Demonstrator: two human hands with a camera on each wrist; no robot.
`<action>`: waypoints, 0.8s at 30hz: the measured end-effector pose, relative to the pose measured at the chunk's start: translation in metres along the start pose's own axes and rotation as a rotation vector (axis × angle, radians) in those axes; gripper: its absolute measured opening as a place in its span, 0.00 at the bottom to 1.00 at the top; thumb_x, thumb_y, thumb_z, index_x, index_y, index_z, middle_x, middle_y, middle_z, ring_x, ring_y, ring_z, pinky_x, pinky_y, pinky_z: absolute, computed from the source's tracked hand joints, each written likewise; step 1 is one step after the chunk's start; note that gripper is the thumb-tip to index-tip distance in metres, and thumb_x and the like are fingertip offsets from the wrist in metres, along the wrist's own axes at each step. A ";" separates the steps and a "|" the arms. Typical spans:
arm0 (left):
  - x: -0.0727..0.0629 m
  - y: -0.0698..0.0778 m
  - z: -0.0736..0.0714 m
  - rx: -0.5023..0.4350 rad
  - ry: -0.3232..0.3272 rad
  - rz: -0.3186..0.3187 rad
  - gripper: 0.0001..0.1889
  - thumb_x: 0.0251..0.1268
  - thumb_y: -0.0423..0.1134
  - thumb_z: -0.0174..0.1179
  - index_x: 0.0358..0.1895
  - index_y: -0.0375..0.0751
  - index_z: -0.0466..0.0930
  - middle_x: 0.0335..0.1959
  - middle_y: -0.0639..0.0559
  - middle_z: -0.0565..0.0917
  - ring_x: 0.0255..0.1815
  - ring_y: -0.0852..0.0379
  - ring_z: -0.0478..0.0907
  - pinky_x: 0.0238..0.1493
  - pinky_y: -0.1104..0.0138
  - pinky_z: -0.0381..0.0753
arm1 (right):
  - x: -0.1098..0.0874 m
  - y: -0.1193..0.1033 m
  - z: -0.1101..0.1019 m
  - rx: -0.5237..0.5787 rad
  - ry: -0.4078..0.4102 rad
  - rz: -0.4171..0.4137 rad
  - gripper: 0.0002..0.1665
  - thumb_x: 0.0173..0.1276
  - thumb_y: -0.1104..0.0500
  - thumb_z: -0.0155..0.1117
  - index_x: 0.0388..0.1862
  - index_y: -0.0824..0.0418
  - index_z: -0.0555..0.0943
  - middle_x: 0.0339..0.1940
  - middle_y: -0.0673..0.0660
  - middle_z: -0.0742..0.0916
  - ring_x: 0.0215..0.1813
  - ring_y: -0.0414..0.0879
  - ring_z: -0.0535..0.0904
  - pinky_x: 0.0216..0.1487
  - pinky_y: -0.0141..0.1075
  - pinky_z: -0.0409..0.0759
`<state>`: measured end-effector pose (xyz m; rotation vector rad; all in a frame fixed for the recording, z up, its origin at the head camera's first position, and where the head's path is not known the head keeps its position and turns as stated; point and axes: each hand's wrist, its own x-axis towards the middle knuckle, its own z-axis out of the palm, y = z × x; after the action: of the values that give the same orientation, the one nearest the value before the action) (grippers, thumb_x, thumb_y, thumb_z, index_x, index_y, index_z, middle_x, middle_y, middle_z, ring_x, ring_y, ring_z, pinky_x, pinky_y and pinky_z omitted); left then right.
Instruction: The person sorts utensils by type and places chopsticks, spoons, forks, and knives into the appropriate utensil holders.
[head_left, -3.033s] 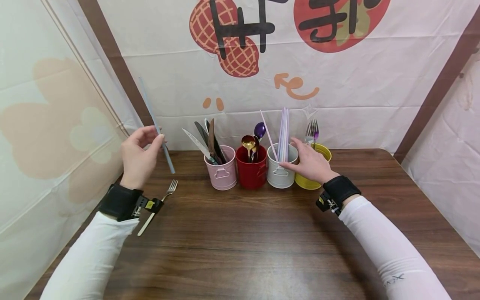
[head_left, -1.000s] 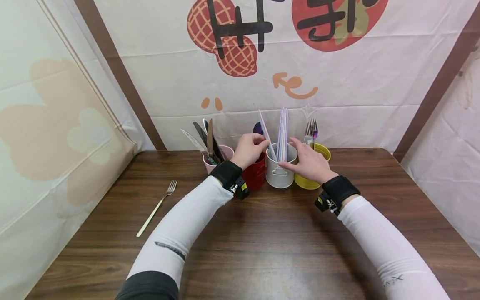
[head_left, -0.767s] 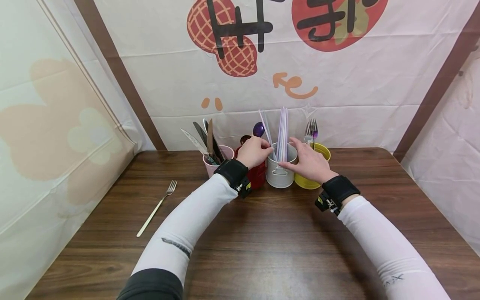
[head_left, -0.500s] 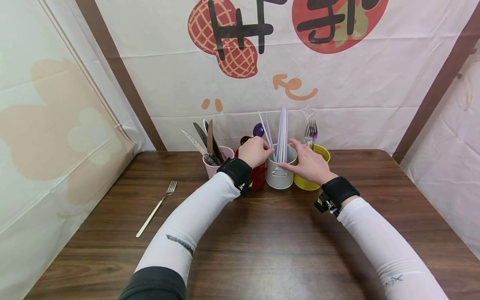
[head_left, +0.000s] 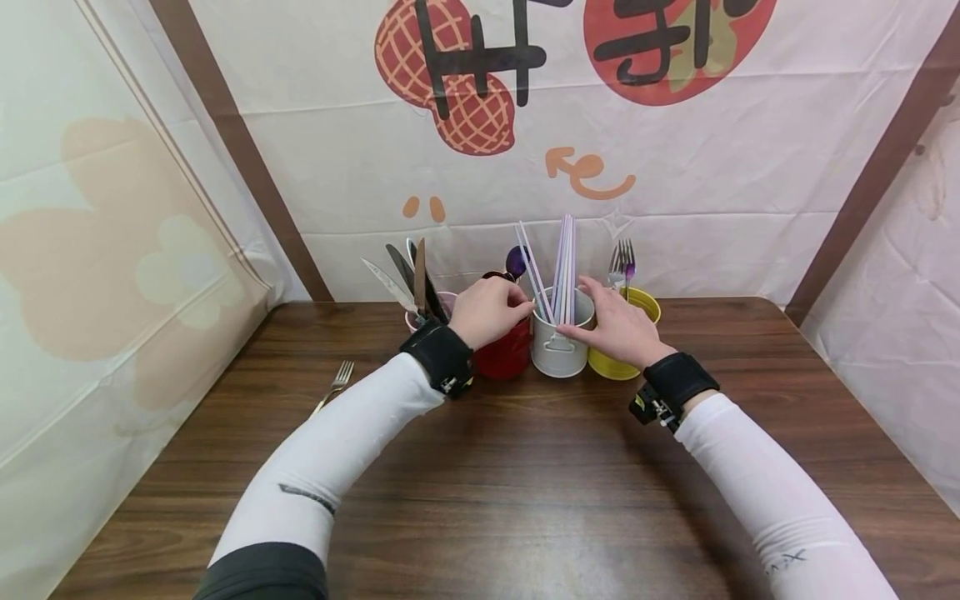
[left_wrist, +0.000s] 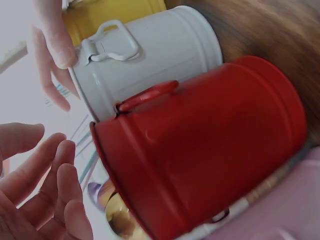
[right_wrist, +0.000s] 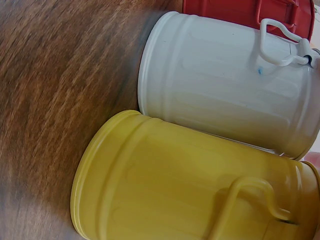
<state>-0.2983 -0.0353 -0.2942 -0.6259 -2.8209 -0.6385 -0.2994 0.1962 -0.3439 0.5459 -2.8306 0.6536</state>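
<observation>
My left hand (head_left: 489,310) hovers over the red bucket (head_left: 504,360), beside two leaning straws (head_left: 531,271). In the left wrist view its thumb (left_wrist: 20,137) and fingers are apart, with nothing between them. Those two straws lean left in the white bucket (head_left: 558,358), where an upright bunch of striped straws (head_left: 566,262) also stands. My right hand (head_left: 618,325) holds the white bucket at its right side, thumb at the front of the rim and fingers toward the back. The right wrist view shows the white bucket (right_wrist: 225,80) beside the yellow bucket (right_wrist: 175,180).
Left of the red bucket, a pink bucket (head_left: 410,321) holds several knives (head_left: 420,275). Spoons (head_left: 516,262) stand in the red one, forks (head_left: 622,260) in the yellow. One fork (head_left: 342,377) lies on the wooden table (head_left: 525,483), partly behind the left sleeve. A printed cloth wall rises behind.
My left hand has carried a blue straw from the left into the white bucket, let go of it and drawn back slightly left. My right hand has stayed in place.
</observation>
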 end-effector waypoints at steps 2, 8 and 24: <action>-0.010 -0.006 -0.005 -0.005 -0.002 0.008 0.10 0.67 0.49 0.61 0.38 0.50 0.89 0.33 0.55 0.85 0.36 0.56 0.77 0.37 0.59 0.77 | 0.000 -0.001 0.000 0.006 -0.007 0.003 0.58 0.59 0.25 0.58 0.75 0.58 0.55 0.70 0.59 0.72 0.63 0.59 0.71 0.50 0.53 0.77; -0.046 -0.027 -0.028 -0.041 0.042 0.042 0.11 0.66 0.50 0.61 0.40 0.49 0.88 0.33 0.56 0.85 0.35 0.56 0.77 0.33 0.60 0.76 | 0.000 -0.001 0.000 0.004 -0.010 0.006 0.58 0.59 0.25 0.58 0.75 0.58 0.55 0.70 0.58 0.71 0.63 0.58 0.71 0.49 0.52 0.78; -0.122 -0.114 -0.090 -0.068 0.304 -0.124 0.14 0.68 0.50 0.60 0.42 0.44 0.87 0.27 0.51 0.83 0.25 0.55 0.74 0.27 0.61 0.68 | 0.002 0.001 0.001 0.013 -0.005 0.015 0.58 0.58 0.25 0.59 0.75 0.58 0.56 0.70 0.58 0.72 0.65 0.58 0.70 0.48 0.52 0.78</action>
<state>-0.2318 -0.2123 -0.2882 -0.3316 -2.5757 -0.7817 -0.3011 0.1956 -0.3448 0.5293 -2.8402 0.6743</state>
